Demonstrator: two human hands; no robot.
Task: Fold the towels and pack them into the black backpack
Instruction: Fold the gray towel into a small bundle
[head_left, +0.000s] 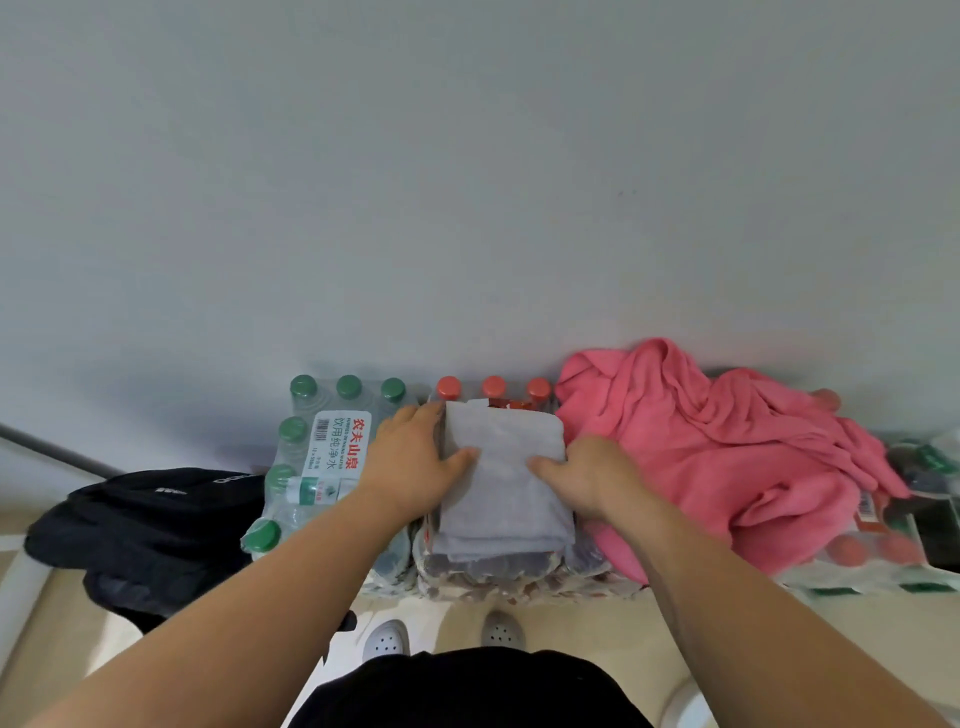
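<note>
Nearest us: our black clothing (467, 691) at the bottom edge, with both forearms reaching out over it.

Pink towel (727, 457): the biggest item. It's a crumpled heap, unfolded, on the right, draped over a wrapped bottle pack (872, 551).

Black backpack (150, 525): on the floor at left, slumped, just beside the green-capped water pack (317, 467). We can't tell whether its opening is unzipped.

Red-capped water pack (493, 571): in the centre, serving as our folding surface.

Grey towel (504, 478): lies flat on that pack, folded to a compact rectangle with layered edges facing us. It touches the pink towel on its right side.

Left hand (410, 457): grasps the grey towel's left edge, thumb on top, fingers running along the side.

Right hand (587, 475): grasps the right edge, thumb on top, with its fingers hidden down the side.

Step, as we read it: the grey towel's fold is done or getting a final squaring, and packing hasn't started. The pink towel is untouched.

Next move: lift the bundle with both hands, keep the layers clamped so they don't splay, swing left and low to the backpack. One hand will likely have to open the bag's mouth, so the other must carry the fold alone.
</note>
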